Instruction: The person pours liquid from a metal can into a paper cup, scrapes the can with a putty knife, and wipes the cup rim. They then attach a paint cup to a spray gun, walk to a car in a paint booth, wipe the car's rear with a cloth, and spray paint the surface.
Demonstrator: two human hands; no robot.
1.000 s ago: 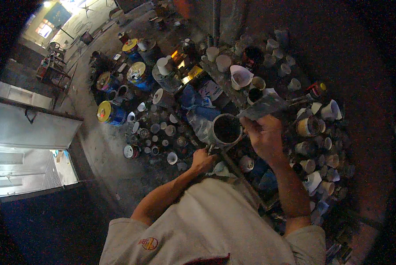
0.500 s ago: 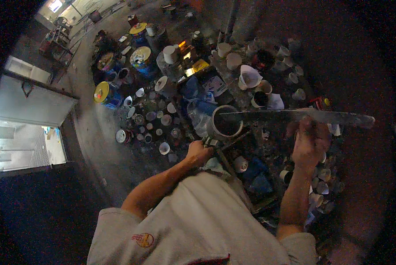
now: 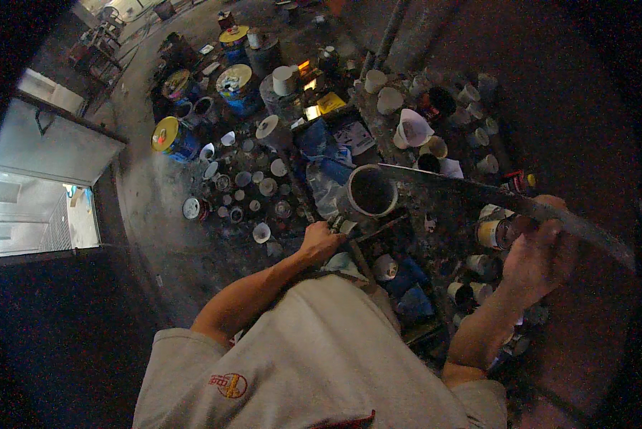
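Now right hand (image 3: pixel 539 247), fingers clamped on strip (image 3: pixel 464 187), sits farther out, leaving pot (image 3: pixel 371 214) uncovered; left hand (image 3: pixel 321 243) wraps fingers round handle (image 3: pixel 344 226).

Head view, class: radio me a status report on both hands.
Left hand closed on a handle-like piece beside the round container. Right hand grips a long flat strip, end near the container's rim. Possible obstruction: pots crowd near right hand.
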